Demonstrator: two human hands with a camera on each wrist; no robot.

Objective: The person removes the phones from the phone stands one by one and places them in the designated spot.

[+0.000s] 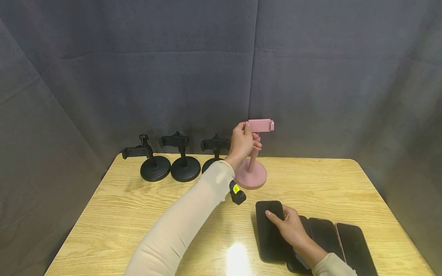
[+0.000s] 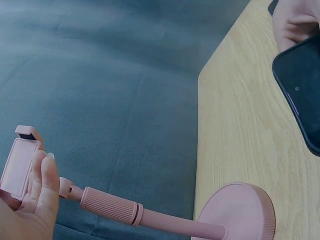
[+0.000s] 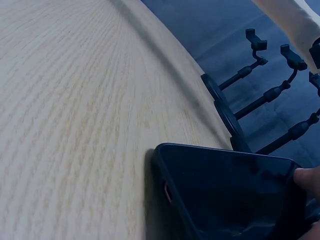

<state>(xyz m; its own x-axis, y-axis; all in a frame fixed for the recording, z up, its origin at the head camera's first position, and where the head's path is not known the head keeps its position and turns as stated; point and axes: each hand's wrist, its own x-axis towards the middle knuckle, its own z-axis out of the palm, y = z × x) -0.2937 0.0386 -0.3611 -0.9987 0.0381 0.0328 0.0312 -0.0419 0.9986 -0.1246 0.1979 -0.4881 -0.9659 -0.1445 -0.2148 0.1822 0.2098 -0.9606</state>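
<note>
In the head view my left hand (image 1: 243,141) grips the left end of the clamp on a pink phone stand (image 1: 251,174), its fingers behind the clamp and the thumb in front. The stand's round base rests near the table's back edge. My right hand (image 1: 292,229) holds a black phone (image 1: 270,230) by its upper right side, thumb on the screen. One end of that phone is at or close to the tabletop in the right wrist view, where its dark screen (image 3: 232,187) fills the lower right. Part of the phone's right side is hidden by the hand.
Three black phone stands (image 1: 185,168) line the back left of the wooden table (image 1: 304,180); my left forearm partly covers one. Several more dark phones (image 1: 355,245) lie side by side at the front right. A grey curtain (image 1: 165,76) hangs behind the table.
</note>
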